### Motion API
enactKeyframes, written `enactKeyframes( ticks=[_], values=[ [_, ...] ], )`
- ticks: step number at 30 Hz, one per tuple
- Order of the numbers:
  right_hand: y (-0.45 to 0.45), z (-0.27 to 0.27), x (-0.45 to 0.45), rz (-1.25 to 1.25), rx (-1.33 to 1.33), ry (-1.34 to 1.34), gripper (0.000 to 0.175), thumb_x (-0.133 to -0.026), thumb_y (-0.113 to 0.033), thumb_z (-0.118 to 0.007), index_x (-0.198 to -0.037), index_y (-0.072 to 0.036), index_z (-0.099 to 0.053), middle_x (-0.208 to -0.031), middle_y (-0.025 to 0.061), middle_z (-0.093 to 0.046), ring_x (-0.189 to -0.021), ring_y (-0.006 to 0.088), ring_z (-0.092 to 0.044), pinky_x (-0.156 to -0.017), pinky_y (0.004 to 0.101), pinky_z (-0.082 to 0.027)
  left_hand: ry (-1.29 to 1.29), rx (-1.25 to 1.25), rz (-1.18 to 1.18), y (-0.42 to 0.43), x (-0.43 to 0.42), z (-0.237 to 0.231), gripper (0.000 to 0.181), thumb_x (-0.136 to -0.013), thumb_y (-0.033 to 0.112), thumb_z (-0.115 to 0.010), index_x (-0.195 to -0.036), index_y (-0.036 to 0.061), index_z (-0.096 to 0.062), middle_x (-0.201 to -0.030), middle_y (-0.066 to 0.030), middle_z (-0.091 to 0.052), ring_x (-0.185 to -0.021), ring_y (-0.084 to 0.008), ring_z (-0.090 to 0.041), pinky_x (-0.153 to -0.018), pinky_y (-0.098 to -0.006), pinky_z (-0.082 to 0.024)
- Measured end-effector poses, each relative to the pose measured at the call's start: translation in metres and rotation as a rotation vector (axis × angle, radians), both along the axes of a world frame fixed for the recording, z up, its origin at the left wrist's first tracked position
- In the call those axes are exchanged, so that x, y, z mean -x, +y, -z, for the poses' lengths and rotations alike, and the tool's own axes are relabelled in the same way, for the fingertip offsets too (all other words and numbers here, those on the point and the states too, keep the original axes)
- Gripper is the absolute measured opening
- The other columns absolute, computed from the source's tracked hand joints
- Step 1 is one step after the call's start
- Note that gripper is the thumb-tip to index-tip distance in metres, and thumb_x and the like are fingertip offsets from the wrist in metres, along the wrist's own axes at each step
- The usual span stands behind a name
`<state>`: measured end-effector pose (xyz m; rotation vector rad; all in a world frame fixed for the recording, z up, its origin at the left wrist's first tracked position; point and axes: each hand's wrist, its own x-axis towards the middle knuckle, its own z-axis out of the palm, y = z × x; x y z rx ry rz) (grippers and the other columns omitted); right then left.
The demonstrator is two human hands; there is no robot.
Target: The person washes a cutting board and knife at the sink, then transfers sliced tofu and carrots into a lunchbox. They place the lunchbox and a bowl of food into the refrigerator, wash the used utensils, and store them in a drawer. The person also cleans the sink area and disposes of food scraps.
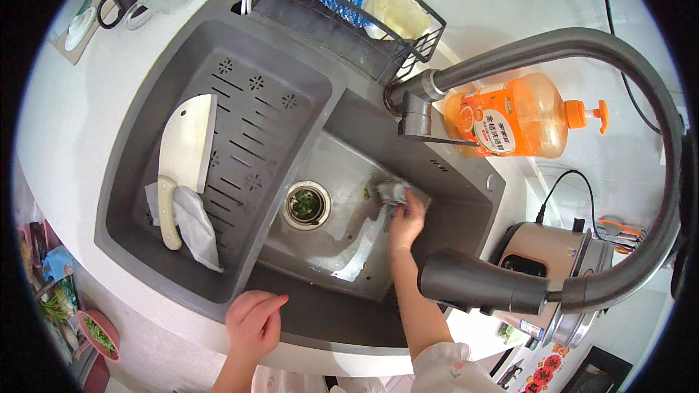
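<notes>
Down in the deep basin of the dark grey sink (349,311), my right hand (408,224) presses a wet greyish cloth (392,192) against the floor near the far right side. Its fingertips are partly blurred. My left hand (254,322) rests at the sink's front rim with its fingers curled in, and no object shows in it. Green scraps lie in the round drain strainer (304,204), and a few small bits are scattered on the wet basin floor. A cleaver (188,142) with a cream handle lies in the slotted drain tray (267,136), its handle over a white cloth (194,224).
The black faucet (590,43) arches over the right side, its spray head (480,284) hanging above my right forearm. Behind the sink stand an orange pump bottle of dish soap (508,117) and a black wire rack (349,27). A rice cooker (546,256) sits to the right.
</notes>
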<state>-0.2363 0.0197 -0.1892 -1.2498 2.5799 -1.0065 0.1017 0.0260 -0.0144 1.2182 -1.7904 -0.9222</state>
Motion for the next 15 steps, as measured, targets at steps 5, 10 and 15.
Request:
enactKeyframes(
  ticks=[5,10,15],
  values=[
    [-0.034,0.014,0.008,0.289,-0.136,-0.043,0.031,-0.077,0.005,-0.055,-0.107,0.005,-0.059,-0.109,0.0173,-0.055,-0.102,0.0295,-0.054,-0.090,0.0354,-0.043,-0.141,-0.042,0.074,-0.002,0.004,-0.002,0.026,-0.064,-0.005,-0.060,-0.087,0.0062,-0.066,-0.079,-0.0074,-0.061,-0.068,-0.0249,-0.059,-0.059,-0.0335,-0.049],
    [-0.041,0.022,-0.069,-0.203,-0.057,-0.104,0.038,-0.069,0.011,-0.053,-0.103,-0.005,-0.063,-0.104,0.0136,-0.060,-0.096,0.0320,-0.056,-0.083,0.0350,-0.047,-0.191,-0.083,0.196,-0.009,0.029,-0.005,0.026,-0.068,0.001,-0.063,-0.093,0.0070,-0.065,-0.085,-0.0065,-0.060,-0.074,-0.0247,-0.059,-0.063,-0.0338,-0.050],
    [-0.009,-0.018,-0.040,-0.241,0.047,-0.095,0.040,-0.070,0.008,-0.054,-0.106,-0.008,-0.062,-0.101,0.0129,-0.060,-0.096,0.0311,-0.057,-0.084,0.0371,-0.047,-0.285,-0.125,0.368,-0.027,0.050,-0.006,0.020,-0.074,0.006,-0.061,-0.094,0.0073,-0.064,-0.086,-0.0068,-0.059,-0.079,-0.0256,-0.059,-0.066,-0.0356,-0.050]
  ],
)
